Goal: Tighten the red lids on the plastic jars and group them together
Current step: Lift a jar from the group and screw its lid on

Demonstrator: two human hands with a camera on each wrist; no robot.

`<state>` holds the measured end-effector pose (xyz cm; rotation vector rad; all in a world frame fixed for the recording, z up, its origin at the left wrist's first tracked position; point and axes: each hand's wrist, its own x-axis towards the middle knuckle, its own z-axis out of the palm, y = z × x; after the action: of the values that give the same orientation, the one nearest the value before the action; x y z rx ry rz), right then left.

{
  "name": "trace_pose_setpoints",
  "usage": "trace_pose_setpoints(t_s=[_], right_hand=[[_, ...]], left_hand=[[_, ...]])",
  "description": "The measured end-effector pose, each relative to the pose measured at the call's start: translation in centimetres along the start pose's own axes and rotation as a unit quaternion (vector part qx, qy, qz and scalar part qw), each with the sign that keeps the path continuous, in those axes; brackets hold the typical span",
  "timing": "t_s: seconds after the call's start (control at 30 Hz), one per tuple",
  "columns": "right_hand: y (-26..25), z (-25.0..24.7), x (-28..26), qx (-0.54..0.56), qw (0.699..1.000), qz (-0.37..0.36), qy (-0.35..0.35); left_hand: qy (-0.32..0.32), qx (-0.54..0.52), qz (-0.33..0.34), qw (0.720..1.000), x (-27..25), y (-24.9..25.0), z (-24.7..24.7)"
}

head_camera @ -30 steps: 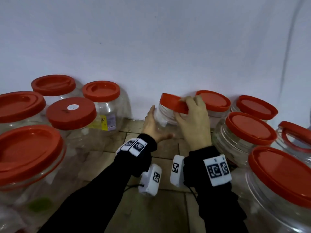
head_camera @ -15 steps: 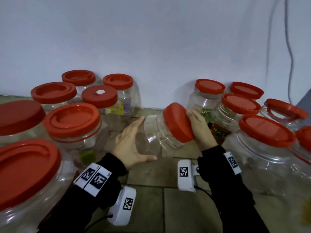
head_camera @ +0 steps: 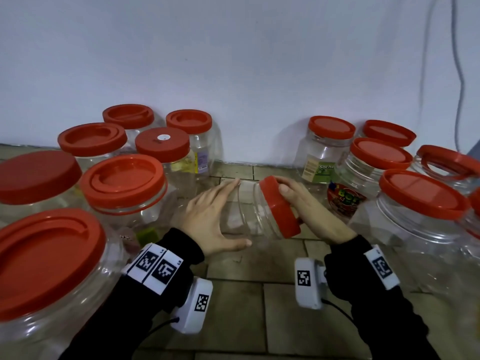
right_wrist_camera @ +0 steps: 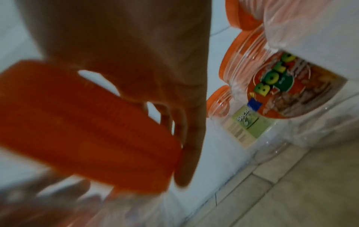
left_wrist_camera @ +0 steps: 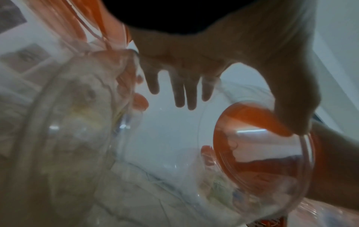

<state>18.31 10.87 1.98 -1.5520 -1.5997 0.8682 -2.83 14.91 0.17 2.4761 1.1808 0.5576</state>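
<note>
Now the jar (head_camera: 244, 213), brought nearer from the far wall (head_camera: 233, 74), lies tilted; right hand (head_camera: 309, 206) grasps its red lid (head_camera: 279, 207), left hand (head_camera: 207, 219) braces it open-fingered for tightening.

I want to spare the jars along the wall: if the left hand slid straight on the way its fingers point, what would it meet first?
Probably the white wall, passing just right of the purple-labelled jar. The left hand lies against the tilted jar; depth is unclear.

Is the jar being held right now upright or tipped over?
Tipped. The jar lies on its side, its red lid facing the right hand.
</note>
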Motion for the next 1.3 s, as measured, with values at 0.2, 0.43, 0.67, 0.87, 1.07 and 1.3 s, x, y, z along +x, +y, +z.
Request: trace_pose_setpoints(t_s=[0.2,0.43,0.67,0.87,1.07,1.3], right_hand=[[0.5,-1.6,-1.0,-0.136,0.988,-0.071,-0.035],[1.0,-1.8,-1.1,-0.147,0.974,-0.161,-0.069],[-0.2,-0.8,-1.0,-0.180,0.979,-0.086,-0.041],[0.2,-1.0,-1.2,-0.150,0.974,-0.162,-0.041],[0.7,-1.5,-1.1,-0.159,0.965,-0.191,-0.086],[0.5,-0.9,-0.7,-0.187,0.965,-0.176,-0.050]], left_hand=[[-0.021,0.024,0.012,0.999,0.7,0.1,0.1],[-0.020,-0.003,0.029,0.999,0.8,-0.6,-0.1],[0.014,-0.022,0.027,0.999,0.5,-0.4,0.3],[0.035,-0.063,0.021,0.997,0.0,-0.7,0.3],[0.020,-0.034,0.022,0.999,-0.3,-0.3,0.3],[0.042,-0.049,0.016,0.998,-0.1,-0.1,0.4]])
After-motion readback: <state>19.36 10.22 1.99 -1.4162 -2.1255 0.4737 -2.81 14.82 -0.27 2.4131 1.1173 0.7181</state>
